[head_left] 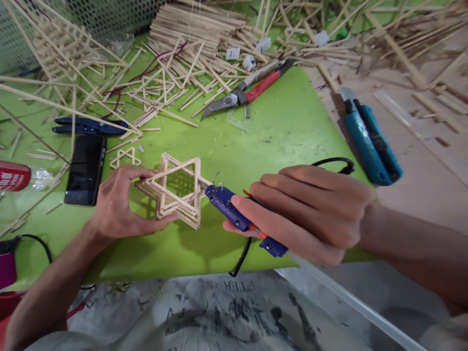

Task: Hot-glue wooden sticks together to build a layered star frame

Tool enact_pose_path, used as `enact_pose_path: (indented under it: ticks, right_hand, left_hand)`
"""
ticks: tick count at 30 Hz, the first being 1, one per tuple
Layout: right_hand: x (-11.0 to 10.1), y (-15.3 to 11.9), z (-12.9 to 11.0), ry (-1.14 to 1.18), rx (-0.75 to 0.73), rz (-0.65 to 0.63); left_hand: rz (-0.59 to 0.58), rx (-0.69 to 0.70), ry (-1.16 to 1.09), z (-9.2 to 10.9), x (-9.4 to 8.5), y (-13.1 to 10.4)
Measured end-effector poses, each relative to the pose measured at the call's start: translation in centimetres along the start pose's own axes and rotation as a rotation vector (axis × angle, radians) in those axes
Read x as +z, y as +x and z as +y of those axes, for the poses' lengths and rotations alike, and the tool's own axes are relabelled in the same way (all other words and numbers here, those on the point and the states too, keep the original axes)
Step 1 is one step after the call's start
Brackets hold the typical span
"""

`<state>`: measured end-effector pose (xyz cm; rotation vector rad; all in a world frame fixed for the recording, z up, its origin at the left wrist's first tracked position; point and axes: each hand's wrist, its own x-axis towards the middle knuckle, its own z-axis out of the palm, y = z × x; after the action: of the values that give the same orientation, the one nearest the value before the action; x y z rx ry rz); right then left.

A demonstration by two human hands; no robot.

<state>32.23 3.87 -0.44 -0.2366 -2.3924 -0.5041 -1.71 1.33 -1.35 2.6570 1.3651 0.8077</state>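
Grip of the left hand (120, 202) is spread fairly wide, thumb and forefinger set on opposite sides of a star-shaped frame (174, 198) of layered thin sticks, holding it by its left part; grip of the right hand (307, 209) is closed around a blue glue gun (226, 207). Everything hinges on how these two line up: the frame lies directly to the left of the right hand, between both hands and over the green worktop (285, 136), and the gun's long axis slants from lower right up toward the frame, its nozzle end meeting the star's right-hand point. Whether the tip actually touches the wood or stops just beside it, I cannot tell. The frame itself is about as broad as it is deep, with no marked long axis, and its sticks stack in tiers. Left fingers are already on it, so that hand is the nearer, while the right reaches it only through the gun. A clear glue stick (351, 290) trails out behind toward the lower right. Beyond the left hand lie a smaller stick star (125, 157) and a black phone (85, 170).
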Motion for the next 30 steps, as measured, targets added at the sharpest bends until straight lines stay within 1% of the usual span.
enact_pose_path:
  ticks: [3,6,10,14,19,23,27,30]
  right_hand:
    - [-0.01,0.02,-0.08,-0.004,-0.007,-0.01]
    - [0.04,0.01,-0.17,-0.001,-0.002,0.001]
    - [0.15,-0.05,-0.2,0.001,-0.001,0.027]
    - [0.18,-0.02,-0.28,-0.032,0.001,0.005]
    - [0.39,0.26,-0.37,-0.12,-0.034,0.049]
    - [0.65,0.28,-0.32,-0.174,-0.106,0.074]
    - [0.8,0.33,-0.23,-0.16,-0.153,0.085]
    - [0.79,0.62,-0.25,-0.143,-0.14,0.109]
  left_hand:
    - [-0.003,0.017,0.002,-0.09,-0.01,0.03]
    - [-0.035,-0.014,0.008,-0.04,-0.02,0.01]
    - [0.0,-0.016,-0.001,-0.01,0.1,0.02]
    - [0.01,0.002,-0.018,-0.11,0.18,0.0]
    - [-0.005,0.003,-0.008,-0.24,0.08,-0.08]
    - [-0.006,0.004,-0.014,-0.21,0.01,-0.02]
    - [-0.016,-0.011,-0.006,-0.12,-0.04,-0.01]
    - [-0.019,-0.011,0.0,-0.13,-0.01,-0.04]
